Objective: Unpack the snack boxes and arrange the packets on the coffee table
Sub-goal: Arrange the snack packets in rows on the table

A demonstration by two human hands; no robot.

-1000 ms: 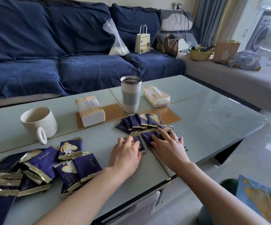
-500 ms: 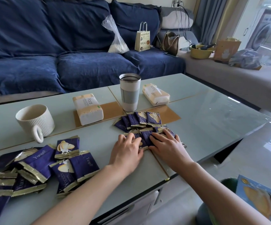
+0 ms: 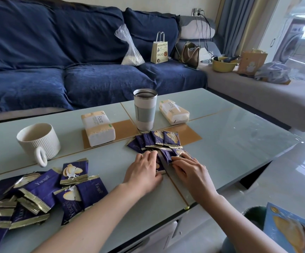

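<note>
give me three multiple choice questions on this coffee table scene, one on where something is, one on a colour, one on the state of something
1. Where does the tumbler stand?
A. between the two tissue packs
B. on the sofa
C. inside the white mug

2. What colour are the snack packets?
A. red with silver edges
B. dark purple with gold edges
C. plain green

3. What are the two hands doing?
A. lifting the white mug
B. resting flat on packets in the near row
C. hanging off the table edge

Answers:
1 A: the left tissue pack and the right tissue pack flank it on the coffee table.
2 B: purple wrappers with gold crimped ends show in the arranged rows and in the loose pile.
3 B: the left hand and the right hand lie with fairly straight fingers on the packets, while the white mug stands untouched.
</note>
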